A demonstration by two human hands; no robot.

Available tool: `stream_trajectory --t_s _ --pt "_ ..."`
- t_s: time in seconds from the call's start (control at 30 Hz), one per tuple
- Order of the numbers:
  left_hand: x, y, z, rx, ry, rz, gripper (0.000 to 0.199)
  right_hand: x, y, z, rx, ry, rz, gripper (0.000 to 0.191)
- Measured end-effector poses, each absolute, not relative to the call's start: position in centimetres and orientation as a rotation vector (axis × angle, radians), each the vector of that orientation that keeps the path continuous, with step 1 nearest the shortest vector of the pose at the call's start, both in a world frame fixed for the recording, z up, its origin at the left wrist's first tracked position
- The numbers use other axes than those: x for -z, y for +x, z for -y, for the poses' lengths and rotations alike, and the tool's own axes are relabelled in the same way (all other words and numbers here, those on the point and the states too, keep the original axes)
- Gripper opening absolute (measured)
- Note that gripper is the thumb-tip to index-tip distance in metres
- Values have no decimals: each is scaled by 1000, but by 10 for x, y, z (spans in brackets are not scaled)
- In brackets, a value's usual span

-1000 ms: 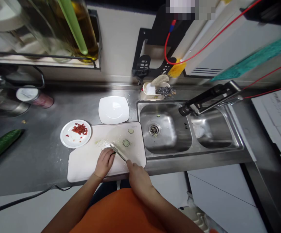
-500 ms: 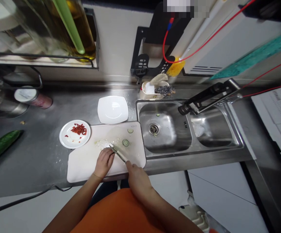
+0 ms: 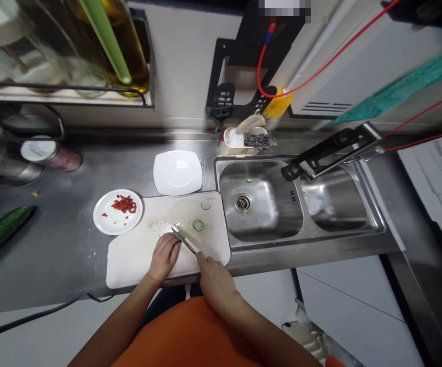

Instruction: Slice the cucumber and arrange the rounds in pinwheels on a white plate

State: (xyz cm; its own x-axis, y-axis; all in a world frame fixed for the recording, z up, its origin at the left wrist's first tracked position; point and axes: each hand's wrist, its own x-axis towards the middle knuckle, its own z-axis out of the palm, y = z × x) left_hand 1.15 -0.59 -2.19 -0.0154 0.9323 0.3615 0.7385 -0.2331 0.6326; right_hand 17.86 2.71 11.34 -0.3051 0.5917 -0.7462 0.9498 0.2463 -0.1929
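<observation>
My right hand grips a knife by its handle, the blade slanting up and left across the white cutting board. My left hand rests on the board with fingers curled, their tips beside the blade. Whatever lies under those fingers is hidden. To the right of the blade lie overlapping cucumber slices, and a single cucumber slice sits higher up. Wet pale scraps are scattered left of the knife tip.
A white plate with chopped red pieces overlaps the board's left corner. Behind the board stands a square white plate. On the right is a double sink with a faucet. A whole cucumber lies far left.
The knife and my right hand have shifted very slightly left. My left hand stays in nearly the same place, and the slices look unmoved.
</observation>
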Motion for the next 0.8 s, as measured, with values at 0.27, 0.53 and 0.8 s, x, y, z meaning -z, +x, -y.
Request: stream_trajectory --t_s 0.27,0.53,0.8 --pt "20 11 5 -1084 1983 -1765 14 -109 176 -31 860 1382 -2027 39" --pt "23 11 6 -1061 1946 -1768 16 -103 168 -35 837 1376 -2033 40" --pt "24 11 7 -1062 1912 -1756 18 -94 161 -42 871 1367 -2023 43"
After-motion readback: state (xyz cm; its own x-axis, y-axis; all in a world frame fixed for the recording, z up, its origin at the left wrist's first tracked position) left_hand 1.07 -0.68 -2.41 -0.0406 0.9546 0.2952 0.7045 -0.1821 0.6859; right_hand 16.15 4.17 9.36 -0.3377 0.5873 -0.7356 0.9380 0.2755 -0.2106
